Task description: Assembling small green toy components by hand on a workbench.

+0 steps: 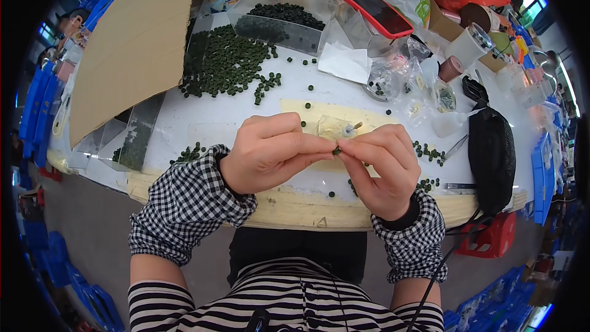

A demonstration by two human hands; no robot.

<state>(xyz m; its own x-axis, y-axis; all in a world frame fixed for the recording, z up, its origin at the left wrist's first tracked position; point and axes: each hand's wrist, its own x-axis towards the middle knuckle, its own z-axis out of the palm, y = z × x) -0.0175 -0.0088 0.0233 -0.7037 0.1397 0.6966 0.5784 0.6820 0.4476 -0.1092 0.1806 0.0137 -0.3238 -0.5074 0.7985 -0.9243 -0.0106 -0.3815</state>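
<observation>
Over the front of the white table (295,181), my left hand (273,150) and my right hand (387,166) meet fingertip to fingertip. Both are closed in a pinch around a small dark green round piece (337,150), mostly covered by the fingers. Just beyond the fingertips is a lump wrapped in yellowish tape (332,126), with a thin peg-like tip sticking out to the right. Loose green pieces (430,152) of the same kind lie beside my right hand, and another small group (187,152) lies by my left wrist.
A large heap of green pieces (227,61) spreads at the back left, beside a cardboard sheet (132,49). Behind it stands a transparent bin (279,31) of darker pieces. A red-cased phone (373,9), white tissue (344,61), tweezers (456,146) and black pouch (491,154) lie toward the right.
</observation>
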